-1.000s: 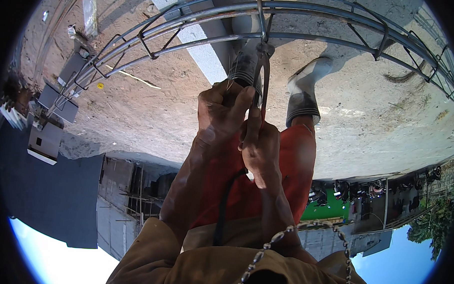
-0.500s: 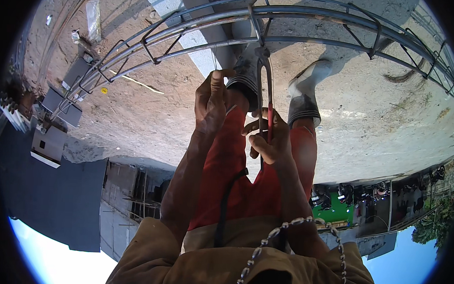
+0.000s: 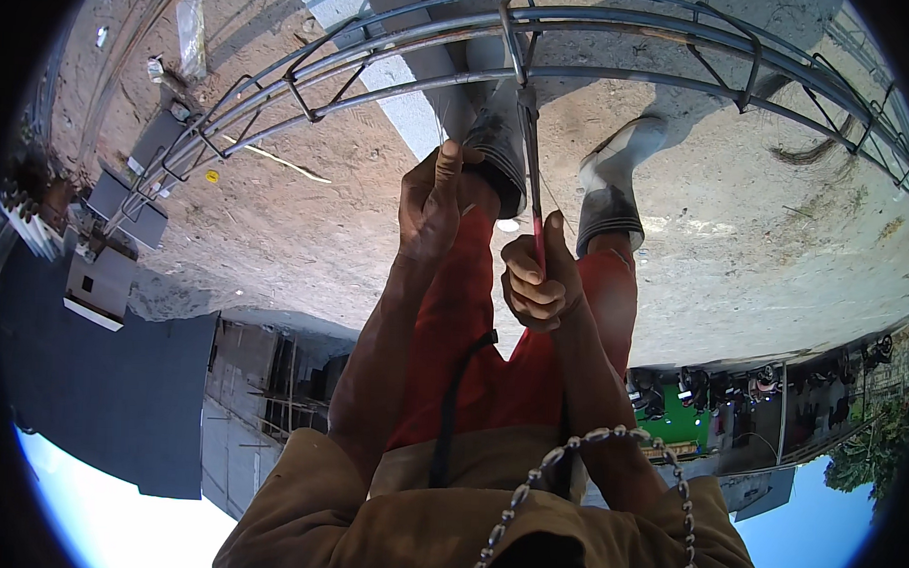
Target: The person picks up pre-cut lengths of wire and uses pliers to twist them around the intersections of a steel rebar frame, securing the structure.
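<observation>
My right hand (image 3: 540,282) is wrapped round the red-gripped handles of long pincers (image 3: 534,172). The handles lie close together, and the tool's head meets the lower bar of a steel rebar cage (image 3: 622,78) at an upright stirrup. A thin wire end sticks out beside the handles. To the left, my left hand (image 3: 430,208) is closed in a pinch below the cage, thumb up. Fine tie wires (image 3: 443,118) rise from its fingers; how many cannot be told.
The cage spans the view's top, across my path. Under it are my rubber boots (image 3: 610,179), a pale concrete strip (image 3: 411,107) and sandy ground. Grey boxes (image 3: 99,282) and a plastic wrapper (image 3: 190,36) lie left. Parked motorbikes (image 3: 691,384) stand by a building, lower right.
My right hand has closed the pincers' spread handles together and its fingers have curled round them. My left hand has shifted slightly right, still pinching the wires.
</observation>
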Demonstrator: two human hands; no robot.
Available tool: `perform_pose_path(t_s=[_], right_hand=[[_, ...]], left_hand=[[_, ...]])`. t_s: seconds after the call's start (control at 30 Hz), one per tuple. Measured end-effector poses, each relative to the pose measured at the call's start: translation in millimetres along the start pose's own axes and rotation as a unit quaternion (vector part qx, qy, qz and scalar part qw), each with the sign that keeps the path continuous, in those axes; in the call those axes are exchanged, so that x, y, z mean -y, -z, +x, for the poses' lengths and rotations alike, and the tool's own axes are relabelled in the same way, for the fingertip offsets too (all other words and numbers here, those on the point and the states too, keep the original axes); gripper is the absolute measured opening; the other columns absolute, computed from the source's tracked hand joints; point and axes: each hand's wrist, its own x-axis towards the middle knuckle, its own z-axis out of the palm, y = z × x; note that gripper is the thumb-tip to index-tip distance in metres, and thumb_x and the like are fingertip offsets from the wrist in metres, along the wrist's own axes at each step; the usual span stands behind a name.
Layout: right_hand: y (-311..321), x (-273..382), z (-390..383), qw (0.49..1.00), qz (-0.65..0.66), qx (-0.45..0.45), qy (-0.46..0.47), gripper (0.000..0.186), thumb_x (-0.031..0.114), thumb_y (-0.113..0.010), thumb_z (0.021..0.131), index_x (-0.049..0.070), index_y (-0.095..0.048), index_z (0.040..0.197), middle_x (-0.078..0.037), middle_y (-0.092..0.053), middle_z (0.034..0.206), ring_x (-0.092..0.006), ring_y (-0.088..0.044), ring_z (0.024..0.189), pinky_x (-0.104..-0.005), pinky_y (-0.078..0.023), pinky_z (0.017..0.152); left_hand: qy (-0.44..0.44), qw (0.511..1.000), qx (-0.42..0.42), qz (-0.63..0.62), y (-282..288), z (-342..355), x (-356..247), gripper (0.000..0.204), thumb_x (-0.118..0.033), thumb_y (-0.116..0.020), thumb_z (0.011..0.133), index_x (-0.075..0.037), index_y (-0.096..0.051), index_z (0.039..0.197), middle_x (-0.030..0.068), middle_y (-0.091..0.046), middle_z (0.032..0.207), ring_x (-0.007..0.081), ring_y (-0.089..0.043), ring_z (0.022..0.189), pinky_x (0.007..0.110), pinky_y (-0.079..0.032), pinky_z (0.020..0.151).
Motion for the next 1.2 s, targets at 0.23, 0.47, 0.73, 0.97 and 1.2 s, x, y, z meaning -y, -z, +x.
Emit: perform_pose_path(t_s=[0.23,0.47,0.73,0.97,1.2], right_hand=[[-17.8,-16.3,2.3,0.897,-0.321,-0.242,0.186,0.045,0.012,-0.068,0.077,0.005,-0.039,0.112,-0.002,-0.052,0.059,-0.0095,-0.051,0.040,-0.0221,-0.041,0.034],[-38.8,-15.9,11.4,0.329,-0.727,-0.572,0.192,0.046,0.019,-0.060,0.085,0.000,-0.044,0.124,-0.009,-0.060,0.086,-0.0137,-0.057,0.064,-0.0295,-0.048,0.057],[-42.0,-1.3,-3.4,0.786,-0.443,-0.427,0.054,0.053,0.043,-0.036,0.096,-0.005,-0.057,0.099,-0.002,-0.044,0.054,-0.0111,-0.042,0.041,-0.0272,-0.037,0.037],[-28.9,3.0,-4.9,0.603,-0.685,-0.406,0.032,0.048,0.036,-0.033,0.098,-0.002,-0.060,0.086,-0.005,-0.052,0.054,-0.0100,-0.046,0.042,-0.0214,-0.039,0.041],[-2.4,2.6,-20.8,0.992,-0.040,-0.056,0.101,0.043,0.043,-0.027,0.097,0.004,-0.045,0.103,0.001,-0.039,0.043,-0.0053,-0.026,0.029,-0.0191,-0.023,0.027]], left_hand=[[-0.048,0.970,0.061,0.230,-13.8,9.9,4.3,0.016,-0.012,-0.065,0.072,-0.003,-0.062,0.086,0.0139,-0.060,0.076,0.0280,-0.060,0.063,0.033,-0.048,0.057],[-0.050,0.998,0.006,-0.047,-46.2,9.2,17.3,0.033,-0.034,-0.064,0.085,-0.002,-0.065,0.077,-0.0060,-0.045,0.052,0.0017,-0.036,0.048,0.023,-0.028,0.042],[-0.109,0.992,-0.045,-0.046,-31.0,14.9,43.4,0.034,-0.028,-0.052,0.093,0.002,-0.066,0.085,-0.0057,-0.045,0.051,0.0009,-0.038,0.046,0.020,-0.028,0.042],[0.056,0.996,-0.022,-0.068,-23.7,3.8,27.0,0.017,-0.016,-0.053,0.082,-0.001,-0.059,0.082,0.0094,-0.060,0.069,0.0196,-0.061,0.066,0.033,-0.047,0.059],[0.116,0.951,0.028,-0.285,-41.8,6.4,25.8,0.037,-0.034,-0.053,0.092,0.001,-0.063,0.100,-0.0059,-0.041,0.050,0.0010,-0.031,0.041,0.020,-0.022,0.038]])
